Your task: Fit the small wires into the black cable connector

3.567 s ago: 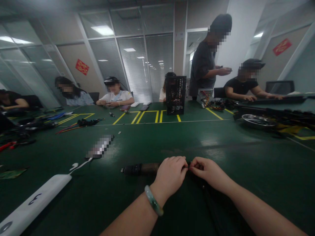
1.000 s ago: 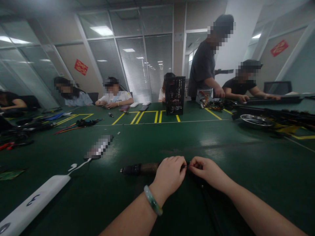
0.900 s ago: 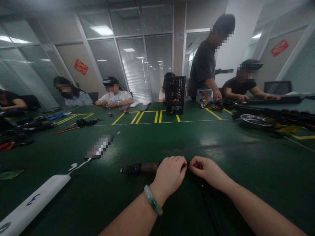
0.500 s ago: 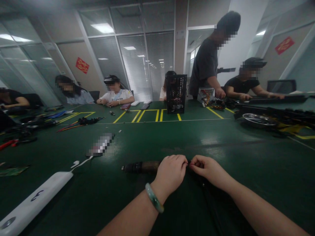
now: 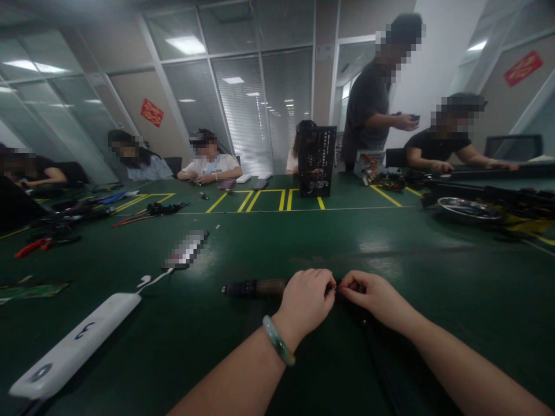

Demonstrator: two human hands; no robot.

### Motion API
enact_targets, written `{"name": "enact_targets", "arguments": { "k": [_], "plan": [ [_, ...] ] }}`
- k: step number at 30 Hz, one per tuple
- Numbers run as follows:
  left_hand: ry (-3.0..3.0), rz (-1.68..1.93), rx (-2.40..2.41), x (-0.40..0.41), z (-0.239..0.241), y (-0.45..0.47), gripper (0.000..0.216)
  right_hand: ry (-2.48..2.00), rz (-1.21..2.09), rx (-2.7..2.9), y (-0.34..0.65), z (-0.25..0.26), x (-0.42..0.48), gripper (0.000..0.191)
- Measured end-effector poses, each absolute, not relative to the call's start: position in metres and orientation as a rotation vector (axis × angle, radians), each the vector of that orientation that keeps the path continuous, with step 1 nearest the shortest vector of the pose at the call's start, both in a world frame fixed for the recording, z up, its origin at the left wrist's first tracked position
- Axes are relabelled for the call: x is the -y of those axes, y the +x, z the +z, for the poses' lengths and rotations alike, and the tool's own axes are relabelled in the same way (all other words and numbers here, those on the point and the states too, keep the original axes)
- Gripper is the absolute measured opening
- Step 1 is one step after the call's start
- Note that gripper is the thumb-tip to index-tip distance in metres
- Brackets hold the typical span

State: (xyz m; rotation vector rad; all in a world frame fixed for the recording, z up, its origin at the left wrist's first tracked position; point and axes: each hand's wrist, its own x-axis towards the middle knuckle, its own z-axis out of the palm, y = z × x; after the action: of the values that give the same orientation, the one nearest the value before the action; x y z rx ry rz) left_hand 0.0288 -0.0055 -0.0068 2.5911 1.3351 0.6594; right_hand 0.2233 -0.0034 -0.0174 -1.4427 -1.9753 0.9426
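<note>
Your left hand [image 5: 306, 300] and right hand [image 5: 376, 296] are clenched in a fingertip pinch on a small dark part [image 5: 335, 287], too small to identify, over the near green worktop [image 5: 433, 352], just right of a dark cylindrical handle [image 5: 255, 288]; this fine work calls for a steady pinch.

The table [image 5: 403, 248] has a glossy dark green top, the brown sleeve [image 5: 271, 287] looks rough and matt, the white plastic bar [image 5: 73, 345] is smooth, and the round metal dish [image 5: 469, 210] is shiny.
</note>
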Motion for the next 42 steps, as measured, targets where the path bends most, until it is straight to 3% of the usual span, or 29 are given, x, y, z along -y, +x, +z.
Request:
{"name": "enact_targets", "arguments": {
  "k": [42],
  "plan": [
    [2.572,0.839,-1.239,0.0047,-0.0092,0.028,0.01,-1.441,0.956,1.966,0.2242,-0.0209,0.0017,0.017]
  ]
}}
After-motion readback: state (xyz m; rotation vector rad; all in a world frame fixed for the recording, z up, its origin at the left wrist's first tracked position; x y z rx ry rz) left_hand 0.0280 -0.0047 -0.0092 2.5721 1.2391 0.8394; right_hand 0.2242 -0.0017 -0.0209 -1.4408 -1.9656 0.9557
